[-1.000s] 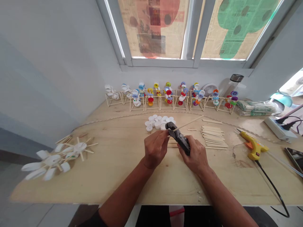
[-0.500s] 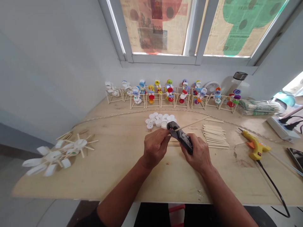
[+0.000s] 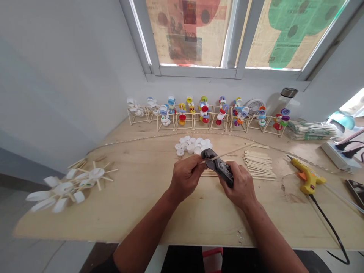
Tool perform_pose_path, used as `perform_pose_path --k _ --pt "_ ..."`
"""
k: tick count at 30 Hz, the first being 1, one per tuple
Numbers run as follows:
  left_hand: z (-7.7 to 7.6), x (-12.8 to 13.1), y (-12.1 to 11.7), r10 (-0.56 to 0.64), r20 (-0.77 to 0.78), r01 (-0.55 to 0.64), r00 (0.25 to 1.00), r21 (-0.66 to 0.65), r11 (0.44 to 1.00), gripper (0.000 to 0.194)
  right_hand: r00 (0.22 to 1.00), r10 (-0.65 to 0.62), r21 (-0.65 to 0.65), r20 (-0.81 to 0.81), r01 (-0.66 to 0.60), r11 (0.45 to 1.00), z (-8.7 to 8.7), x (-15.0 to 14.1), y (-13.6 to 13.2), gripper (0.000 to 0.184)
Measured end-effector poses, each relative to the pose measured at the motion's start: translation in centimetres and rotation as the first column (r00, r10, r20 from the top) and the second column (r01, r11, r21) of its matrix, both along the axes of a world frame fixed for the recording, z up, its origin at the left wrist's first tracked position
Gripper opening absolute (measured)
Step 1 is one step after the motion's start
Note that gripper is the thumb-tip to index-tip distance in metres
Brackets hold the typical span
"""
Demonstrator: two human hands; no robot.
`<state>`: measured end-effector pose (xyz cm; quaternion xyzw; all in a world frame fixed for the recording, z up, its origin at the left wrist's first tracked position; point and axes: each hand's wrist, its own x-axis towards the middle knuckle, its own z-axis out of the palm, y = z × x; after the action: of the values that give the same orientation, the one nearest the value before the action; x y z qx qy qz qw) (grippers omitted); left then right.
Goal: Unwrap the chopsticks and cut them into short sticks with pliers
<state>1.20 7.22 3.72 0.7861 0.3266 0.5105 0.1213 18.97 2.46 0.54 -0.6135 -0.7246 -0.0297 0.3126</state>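
While held above a plywood workbench (image 3: 136,216), near white bottle caps (image 3: 193,145), the right hand (image 3: 241,185) wraps firmly around black cutters (image 3: 220,169) (handles mostly buried in the palm), their head on a thin wooden stick (image 3: 234,150) that the left hand (image 3: 184,178) pinches narrowly.

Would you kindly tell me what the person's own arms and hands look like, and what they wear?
The left hand and right hand are bare, with no gloves, rings or watch showing. Both forearms are bare too, and a dark sleeve shows at the bottom edge by the left arm.
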Motion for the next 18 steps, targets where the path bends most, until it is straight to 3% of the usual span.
perform_pose_path --k 18 --pt "0.21 -0.57 0.77 -0.109 -0.013 0.106 0.994 -0.148 0.983 0.025 1.000 0.025 -0.036 -0.006 -0.026 0.999 -0.32 0.01 0.22 0.018"
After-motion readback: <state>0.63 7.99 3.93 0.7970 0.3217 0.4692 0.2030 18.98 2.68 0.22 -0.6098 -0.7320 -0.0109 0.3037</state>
